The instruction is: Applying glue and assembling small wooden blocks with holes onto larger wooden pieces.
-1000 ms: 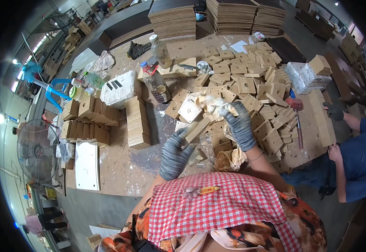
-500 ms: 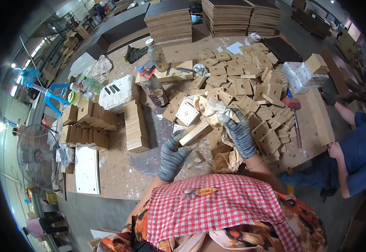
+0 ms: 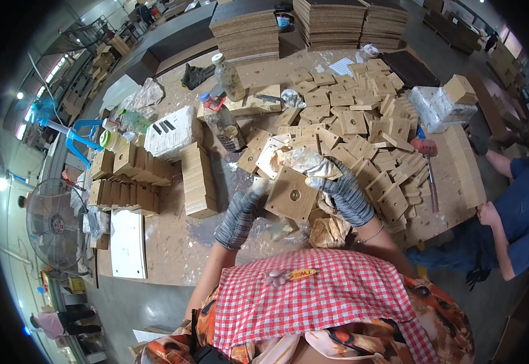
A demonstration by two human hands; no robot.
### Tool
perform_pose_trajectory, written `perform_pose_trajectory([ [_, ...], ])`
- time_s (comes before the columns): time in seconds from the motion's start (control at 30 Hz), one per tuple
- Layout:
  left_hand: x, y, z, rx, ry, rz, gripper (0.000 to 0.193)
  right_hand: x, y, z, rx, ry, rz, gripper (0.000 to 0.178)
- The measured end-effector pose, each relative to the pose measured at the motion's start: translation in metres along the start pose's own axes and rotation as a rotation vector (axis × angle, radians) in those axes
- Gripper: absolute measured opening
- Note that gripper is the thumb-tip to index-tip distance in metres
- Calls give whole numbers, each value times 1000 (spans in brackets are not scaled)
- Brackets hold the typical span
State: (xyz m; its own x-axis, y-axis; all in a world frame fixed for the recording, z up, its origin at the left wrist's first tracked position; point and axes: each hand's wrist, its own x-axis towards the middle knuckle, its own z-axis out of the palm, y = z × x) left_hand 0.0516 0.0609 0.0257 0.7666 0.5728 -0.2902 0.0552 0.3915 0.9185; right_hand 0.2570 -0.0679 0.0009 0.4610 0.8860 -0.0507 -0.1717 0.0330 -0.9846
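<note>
A square wooden block (image 3: 289,195) with a hole in its middle and small holes near its corners is held up between my hands, its broad face toward me. My gloved left hand (image 3: 239,212) is closed at the block's left edge, with its fingertips a little blurred. In my gloved right hand (image 3: 348,193) is a stained, crumpled cloth (image 3: 306,164), which lies along the block's far edge. The right thumb rests by the block's right side. A white square plate (image 3: 269,156) lies just beyond the block. Crumpled brownish cloth (image 3: 329,232) sits below my right hand.
Many loose wooden blocks (image 3: 352,122) spread over the table's right half, by a red-headed mallet (image 3: 425,147). Stacked blocks (image 3: 198,182) stand at left, near a bottle (image 3: 223,126) and a white wrapped bundle (image 3: 172,134). A co-worker in blue (image 3: 516,203) is at the right edge.
The wooden block has turned from edge-on to showing its broad face. My left hand has shifted slightly left, and the cloth has come down along the block's far edge.
</note>
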Motion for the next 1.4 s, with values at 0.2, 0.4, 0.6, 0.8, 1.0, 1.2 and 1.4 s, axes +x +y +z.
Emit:
perform_pose_trajectory([
  [0.2, 14, 7, -6, 425, -21, -46, 42, 0, 1, 15, 38, 66, -131, 39],
  [0.4, 22, -30, -7, -216, 143, 140, 38, -1, 12, 17, -230, 285, -524, 41],
  [0.6, 28, -49, -19, 290, 200, 387, 36, -15, 29, 40, -755, 14, -790, 41],
  [0.8, 13, -31, -1, -349, 165, 180, 42, 5, 21, 28, -597, 268, -701, 31],
  [1.0, 13, -42, -4, -407, 171, 235, 35, -7, 19, 34, -489, 64, -716, 34],
  [1.2, 23, -49, -16, 11, 214, 450, 34, -22, 29, 40, -651, 40, -618, 32],
  [1.4, 11, -27, -3, -334, 245, 130, 37, 14, 23, 22, -498, 226, -631, 29],
])
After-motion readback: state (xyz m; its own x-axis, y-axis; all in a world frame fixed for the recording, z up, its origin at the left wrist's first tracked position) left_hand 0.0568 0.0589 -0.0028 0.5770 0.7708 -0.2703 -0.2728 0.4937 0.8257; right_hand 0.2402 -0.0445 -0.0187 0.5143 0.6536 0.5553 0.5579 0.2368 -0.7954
